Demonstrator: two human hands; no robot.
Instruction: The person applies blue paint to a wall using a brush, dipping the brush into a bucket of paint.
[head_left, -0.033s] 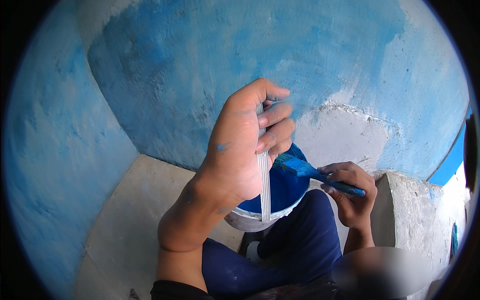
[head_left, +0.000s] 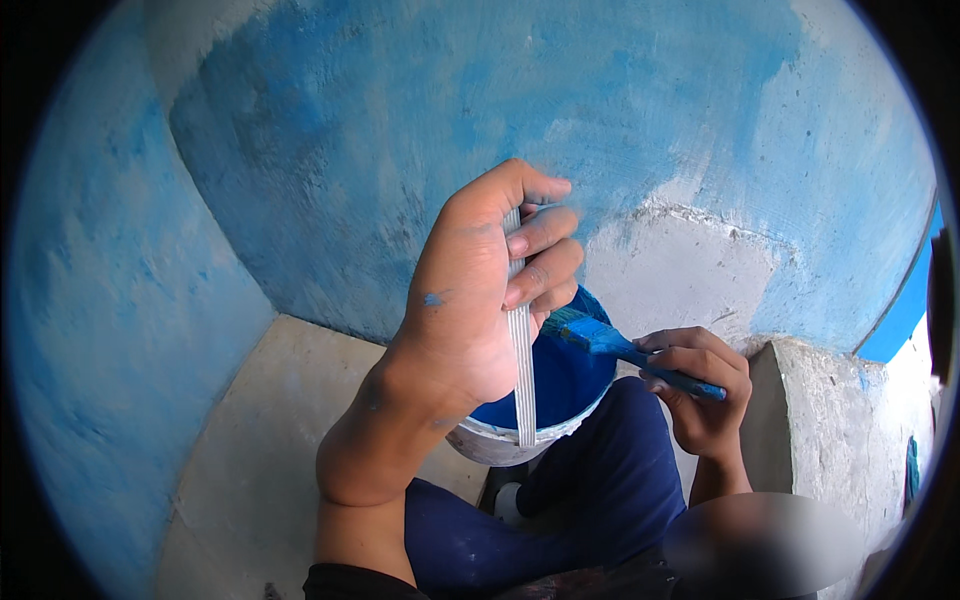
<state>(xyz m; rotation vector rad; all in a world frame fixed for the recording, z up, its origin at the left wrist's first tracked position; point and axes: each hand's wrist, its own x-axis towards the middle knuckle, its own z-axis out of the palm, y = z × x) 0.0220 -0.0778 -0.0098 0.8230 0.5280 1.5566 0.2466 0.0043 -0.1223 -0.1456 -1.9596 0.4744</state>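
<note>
My left hand is closed round the pale ribbed strap handle of a bucket. Below it hangs the white bucket, smeared with paint at the rim and holding dark blue paint. In my right hand is a paintbrush, gripped by its blue-stained handle. The bristles, coated in blue, are over the far right part of the bucket's mouth; whether they touch the inside wall I cannot tell. My left hand and wrist hide the bucket's left side.
A wall streaked with blue paint rises ahead, with a bare grey-white patch low down. Another blue wall meets it at the left. Pale floor lies below, and a rough concrete block stands at the right.
Almost everything holds still. My left hand, the bucket and the brush sit very slightly further left in the picture.
</note>
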